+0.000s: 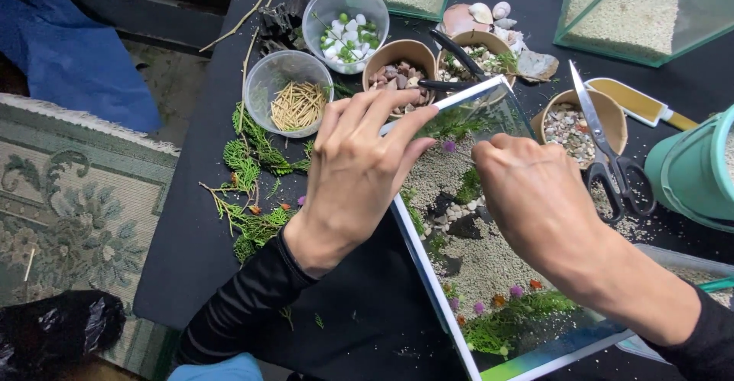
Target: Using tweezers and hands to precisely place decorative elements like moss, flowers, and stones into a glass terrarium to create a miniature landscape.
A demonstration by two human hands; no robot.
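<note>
Glass tank directly under both hands, long axis running near-left to far-right. Left hand gripping far rim; right hand inside, fingers hidden, grip unclear.

Head camera, steeply downward (close)

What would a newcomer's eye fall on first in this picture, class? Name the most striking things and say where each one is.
Two bare hands meet at the centre: the left hand rests its fingers on the rim of a glass tank, while the right hand reaches inside it. The tank holds sand, green sprigs and small purple flowers. Behind it stand bowls of pebbles and sticks, with scissors to the right.
</note>
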